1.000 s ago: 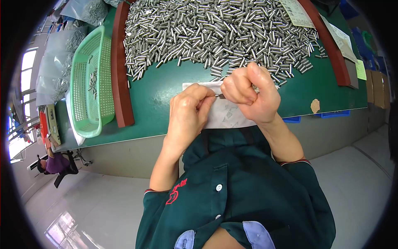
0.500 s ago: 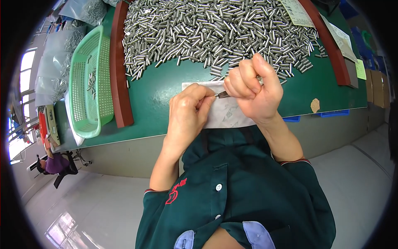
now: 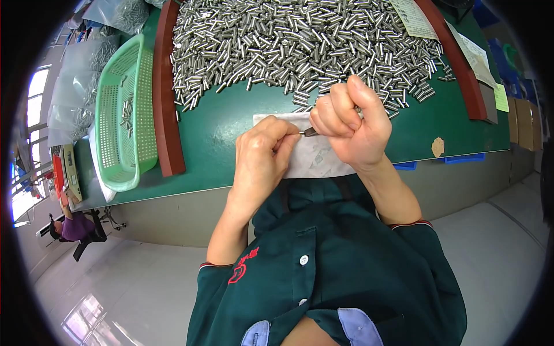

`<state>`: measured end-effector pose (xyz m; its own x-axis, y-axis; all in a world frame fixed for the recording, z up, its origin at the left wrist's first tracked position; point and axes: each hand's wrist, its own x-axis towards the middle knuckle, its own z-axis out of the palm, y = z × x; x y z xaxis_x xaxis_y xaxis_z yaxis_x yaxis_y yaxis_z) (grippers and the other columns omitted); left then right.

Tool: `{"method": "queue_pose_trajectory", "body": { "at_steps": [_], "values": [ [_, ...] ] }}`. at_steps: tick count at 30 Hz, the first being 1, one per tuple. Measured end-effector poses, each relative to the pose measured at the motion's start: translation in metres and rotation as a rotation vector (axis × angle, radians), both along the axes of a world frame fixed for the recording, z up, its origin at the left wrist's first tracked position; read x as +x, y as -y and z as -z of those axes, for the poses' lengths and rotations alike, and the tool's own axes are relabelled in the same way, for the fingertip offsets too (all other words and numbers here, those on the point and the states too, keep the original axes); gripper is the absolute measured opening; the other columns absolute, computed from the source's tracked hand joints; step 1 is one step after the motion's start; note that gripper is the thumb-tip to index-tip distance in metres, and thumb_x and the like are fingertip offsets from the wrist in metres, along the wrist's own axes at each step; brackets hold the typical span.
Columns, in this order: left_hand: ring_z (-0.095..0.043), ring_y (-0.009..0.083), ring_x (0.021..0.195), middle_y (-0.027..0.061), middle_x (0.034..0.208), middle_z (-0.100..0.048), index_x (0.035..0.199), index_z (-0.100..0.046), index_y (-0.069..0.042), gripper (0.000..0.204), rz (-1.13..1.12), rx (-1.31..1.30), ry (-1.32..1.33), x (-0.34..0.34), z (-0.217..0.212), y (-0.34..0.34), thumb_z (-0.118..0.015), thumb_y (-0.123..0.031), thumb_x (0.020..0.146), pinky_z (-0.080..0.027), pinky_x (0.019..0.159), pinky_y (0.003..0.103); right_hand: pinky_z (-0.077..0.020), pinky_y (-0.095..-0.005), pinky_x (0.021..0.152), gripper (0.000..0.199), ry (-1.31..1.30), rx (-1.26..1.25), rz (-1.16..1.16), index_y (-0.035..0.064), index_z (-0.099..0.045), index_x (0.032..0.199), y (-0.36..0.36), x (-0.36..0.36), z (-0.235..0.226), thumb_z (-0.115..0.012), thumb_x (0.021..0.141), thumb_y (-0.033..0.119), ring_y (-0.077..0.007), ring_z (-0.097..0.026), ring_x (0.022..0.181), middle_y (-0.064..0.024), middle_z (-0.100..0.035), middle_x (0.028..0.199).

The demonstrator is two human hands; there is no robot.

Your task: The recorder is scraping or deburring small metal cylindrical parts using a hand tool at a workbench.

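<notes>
- Small dark metal pin (image 3: 309, 132) sits between the two hands, pinched at its ends, above a white sheet of paper (image 3: 311, 158) near the front edge of the green tabletop (image 3: 231, 132).
- Left hand (image 3: 262, 158) has its grip closed, fingertips pressed together on the left end of the pin.
- Right hand (image 3: 349, 124) is curled into a fist, its grip closed around the other end of the pin; more shiny cylinders seem to show inside the fist, though I cannot tell how many.
- Large heap of short silver metal cylinders (image 3: 300, 46) covers the tabletop just beyond the hands, its nearest pieces just beside the right knuckles.
- Curved reddish-brown wooden strips (image 3: 167, 104) bound the heap on the left and on the right.
- Light green perforated plastic basket (image 3: 124, 115) stands left of the left strip, with a few cylinders inside.
- Clear plastic bags of metal parts (image 3: 86, 75) lie further left, beyond the basket.
- Printed paper sheets (image 3: 412, 17) rest at the far right of the tabletop.
</notes>
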<state>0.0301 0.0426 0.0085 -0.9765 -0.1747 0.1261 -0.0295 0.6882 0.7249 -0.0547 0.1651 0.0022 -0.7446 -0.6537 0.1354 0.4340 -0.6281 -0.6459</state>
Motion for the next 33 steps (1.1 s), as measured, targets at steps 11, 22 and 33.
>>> {"method": "queue_pose_trajectory", "body": {
  "at_steps": [11, 22, 33],
  "values": [
    [-0.049, 0.0259, 0.049, 0.0112, 0.058, -0.05, 0.068, -0.055, 0.0, 0.006, 0.042, 0.039, 0.005, 0.0, 0.003, 0.003, -0.059, 0.003, 0.066, -0.039, 0.047, 0.033, -0.0194, -0.0224, 0.042, 0.04, -0.063, 0.075, 0.018, 0.0076, -0.03, 0.049, 0.01, 0.009, -0.012, -0.035, 0.088, 0.018, -0.0058, -0.022, 0.043, 0.0031, -0.027, 0.045],
    [-0.044, 0.0144, 0.051, 0.0057, 0.064, -0.051, 0.07, -0.053, 0.001, 0.006, -0.008, 0.213, 0.014, 0.003, -0.003, 0.007, -0.059, -0.001, 0.071, -0.036, 0.047, 0.028, -0.0179, -0.0259, 0.038, 0.041, 0.008, -0.123, 0.074, 0.0114, -0.025, 0.049, -0.007, 0.003, -0.008, -0.027, 0.089, 0.019, -0.0091, -0.017, 0.037, 0.001, -0.023, 0.04],
    [-0.032, 0.0048, 0.054, 0.0059, 0.078, -0.049, 0.098, -0.052, -0.002, 0.016, -0.075, 1.566, 0.129, -0.002, 0.001, 0.044, -0.047, -0.009, 0.085, -0.029, 0.047, 0.017, -0.0176, -0.0254, 0.04, 0.043, 0.158, -0.132, 0.019, 0.0142, -0.025, 0.048, -0.021, -0.003, -0.001, -0.025, 0.089, 0.027, -0.0094, -0.014, 0.038, 0.0024, -0.023, 0.039]
  ]
}}
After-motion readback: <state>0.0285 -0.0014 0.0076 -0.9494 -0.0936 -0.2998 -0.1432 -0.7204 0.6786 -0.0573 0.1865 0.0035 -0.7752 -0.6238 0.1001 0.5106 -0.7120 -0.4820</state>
